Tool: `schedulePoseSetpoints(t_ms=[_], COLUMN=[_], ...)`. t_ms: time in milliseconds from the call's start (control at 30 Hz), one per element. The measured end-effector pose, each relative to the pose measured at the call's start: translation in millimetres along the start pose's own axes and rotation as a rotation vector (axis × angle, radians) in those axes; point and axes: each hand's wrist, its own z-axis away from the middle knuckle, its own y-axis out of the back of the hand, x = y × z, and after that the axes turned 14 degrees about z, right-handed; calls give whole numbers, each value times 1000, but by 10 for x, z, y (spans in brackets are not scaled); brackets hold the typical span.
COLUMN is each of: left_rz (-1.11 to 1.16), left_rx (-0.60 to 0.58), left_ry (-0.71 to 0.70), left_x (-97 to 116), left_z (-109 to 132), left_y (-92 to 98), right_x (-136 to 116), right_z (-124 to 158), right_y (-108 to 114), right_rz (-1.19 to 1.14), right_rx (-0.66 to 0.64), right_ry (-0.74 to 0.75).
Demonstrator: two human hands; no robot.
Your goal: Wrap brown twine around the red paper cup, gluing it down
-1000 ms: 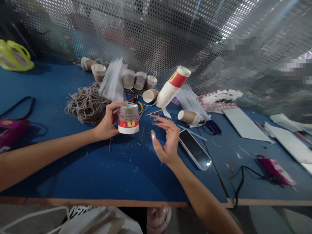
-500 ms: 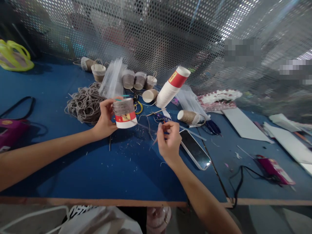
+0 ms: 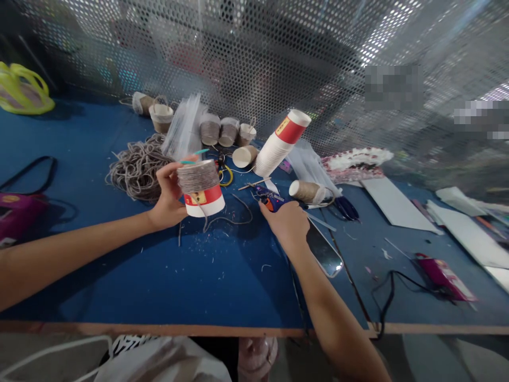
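My left hand [image 3: 167, 199] is closed around a paper cup [image 3: 212, 197], held tilted above the table. Grey cord [image 3: 199, 176] is wound in rows around one half of the cup; red print and a white band show below it. The loose tail of the cord [image 3: 240, 222] hangs down and curls over the table. A thin teal strip [image 3: 194, 157] shows at the top of my left fingers. My right hand [image 3: 293, 225] is closed on a dark blue glue gun [image 3: 267, 195] with an orange trigger, beside a phone [image 3: 326, 252] that my forearm partly covers.
A heap of grey cord [image 3: 137, 168] lies left of the cup. Behind stand several cord-wrapped cups [image 3: 209, 130] and a leaning stack of paper cups [image 3: 274, 151]. Yellow-handled scissors [image 3: 227, 176] lie between. White boards [image 3: 397, 204] and a purple box [image 3: 445, 276] are at right.
My right hand has let go of the cord tail and moved right onto the glue gun. The tail now hangs slack. The cup has come slightly lower and turned a little.
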Motion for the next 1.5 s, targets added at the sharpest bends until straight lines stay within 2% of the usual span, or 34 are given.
schedulePoseSetpoints(t_ms=[100, 300, 533, 633, 700, 800, 967, 1233, 1500], left_rz=[93, 159, 140, 95, 67, 14, -11, -42, -49], left_rx=[-59, -120, -105, -112, -110, -103, -114, -150, -156], left_ry=[13, 51, 132, 181, 193, 202, 189, 162, 152], left_x=[-33, -109, -106, -106, -108, -105, -89, -70, -25], left_z=[17, 38, 38, 42, 39, 28, 10, -6, -27], left_y=[-1, 28, 25, 37, 45, 49, 42, 35, 17], right_x=[-14, 91, 71, 19, -8, -32, -54, -95, -113], right_z=[-1, -1, 73, 186, 267, 358, 409, 436, 457], right_y=[81, 177, 121, 77, 62, 43, -11, -74, -101], right_rz=[-5, -110, -554, -821, -892, -866, -794, -783, -773], right_rx=[-77, -96, 110, 146, 173, 220, 321, 323, 326], right_ry=[44, 75, 42, 137, 235, 339, 421, 503, 497])
